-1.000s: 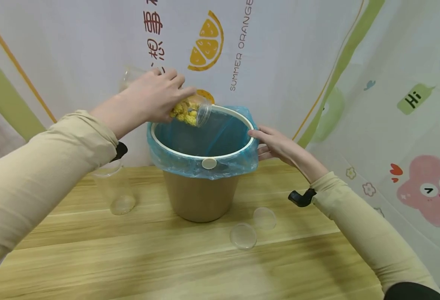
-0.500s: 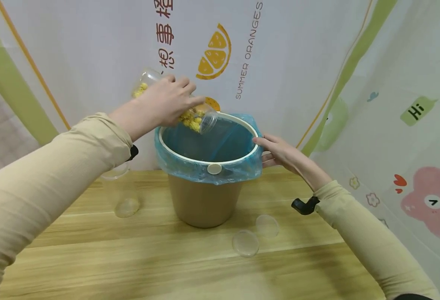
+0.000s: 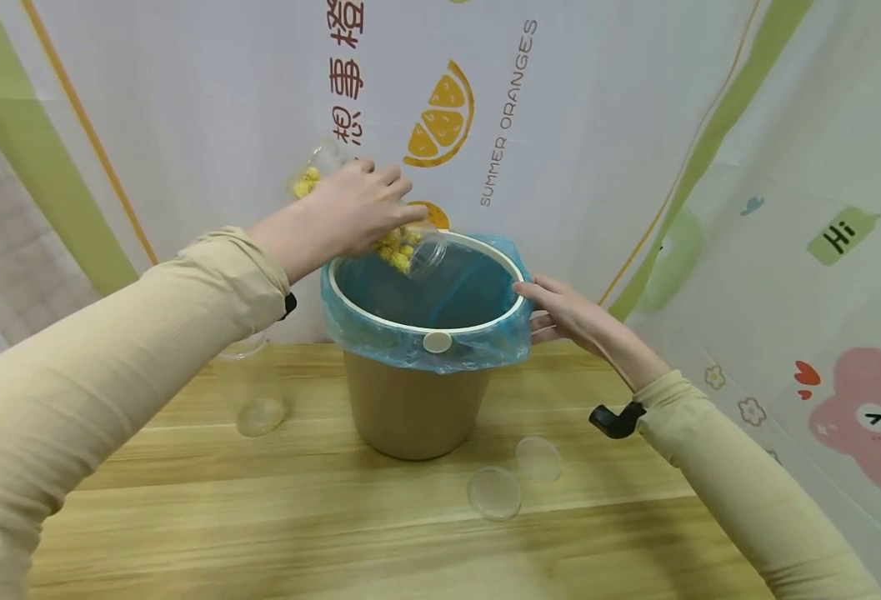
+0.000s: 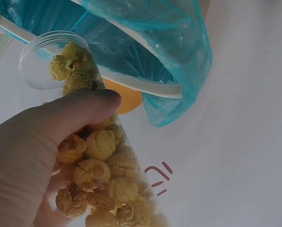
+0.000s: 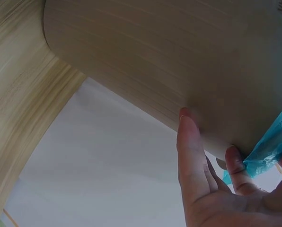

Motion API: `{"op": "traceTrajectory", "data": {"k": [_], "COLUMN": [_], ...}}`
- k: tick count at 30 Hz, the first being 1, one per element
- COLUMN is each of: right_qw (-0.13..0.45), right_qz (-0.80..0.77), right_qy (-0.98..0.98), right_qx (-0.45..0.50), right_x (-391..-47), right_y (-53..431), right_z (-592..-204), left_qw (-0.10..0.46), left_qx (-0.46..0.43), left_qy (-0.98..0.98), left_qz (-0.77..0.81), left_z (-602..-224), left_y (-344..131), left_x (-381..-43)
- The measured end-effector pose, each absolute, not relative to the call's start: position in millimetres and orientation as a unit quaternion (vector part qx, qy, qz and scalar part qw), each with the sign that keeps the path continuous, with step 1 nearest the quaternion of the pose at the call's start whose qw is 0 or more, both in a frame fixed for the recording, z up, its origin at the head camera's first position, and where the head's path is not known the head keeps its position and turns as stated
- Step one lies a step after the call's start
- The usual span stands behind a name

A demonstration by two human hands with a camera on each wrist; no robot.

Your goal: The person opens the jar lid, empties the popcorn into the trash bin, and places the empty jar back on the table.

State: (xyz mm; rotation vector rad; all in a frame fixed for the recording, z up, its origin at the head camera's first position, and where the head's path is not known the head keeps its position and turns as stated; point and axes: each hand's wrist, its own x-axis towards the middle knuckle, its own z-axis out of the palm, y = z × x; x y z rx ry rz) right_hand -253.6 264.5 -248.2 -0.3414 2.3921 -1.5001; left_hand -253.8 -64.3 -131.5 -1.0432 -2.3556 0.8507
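Note:
My left hand [image 3: 353, 208] grips a clear plastic jar [image 3: 428, 253], tilted with its uncovered mouth down over a trash can [image 3: 413, 408]. Yellow popcorn [image 4: 101, 177] fills much of the jar; some pieces lie close to the mouth in the left wrist view. A blue trash bag [image 3: 395, 352] lines the can and folds out over its pale rim ring [image 3: 380, 321]. On the can's right side, my right hand [image 3: 575, 315] holds the rim, thumb on the ring and fingers outside. In the right wrist view, fingertips [image 5: 188, 124] rest along the can's brown wall.
A second clear jar [image 3: 256, 417] stands on the wooden table [image 3: 297, 517] left of the can, partly behind my left sleeve. Two clear round lids [image 3: 495, 492] lie in front of the can, toward the right. A printed curtain [image 3: 560, 125] hangs close behind.
My left hand has tipped the jar more steeply and brought its mouth lower toward the can. The right hand keeps its hold on the rim. The head view has shifted slightly.

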Motion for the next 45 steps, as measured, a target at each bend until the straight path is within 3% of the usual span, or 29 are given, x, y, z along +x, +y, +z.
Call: {"op": "traceTrajectory", "data": {"k": [13,28,45], "right_qw": [0.151,0.151,0.149], "right_qz": [-0.522,-0.517,-0.510], "right_qy": [0.830,0.832,0.838], "right_qx": [-0.127,-0.132,-0.128], "right_x": [-250.8,-251.5,-252.8], "right_y": [266.6,266.6,267.1], "right_z": [-248.5,-248.4,-249.6], "left_qw": [0.203,0.248,0.254], "left_qx": [-0.366,-0.380,-0.390], "left_qy": [-0.838,-0.798,-0.775], "left_qz": [0.349,0.396,0.428], "left_z": [-132.2,-129.4,-130.0], "left_y": [-59.8,-55.9,-46.8], "left_x": [-252.8,-251.4,-249.6]}}
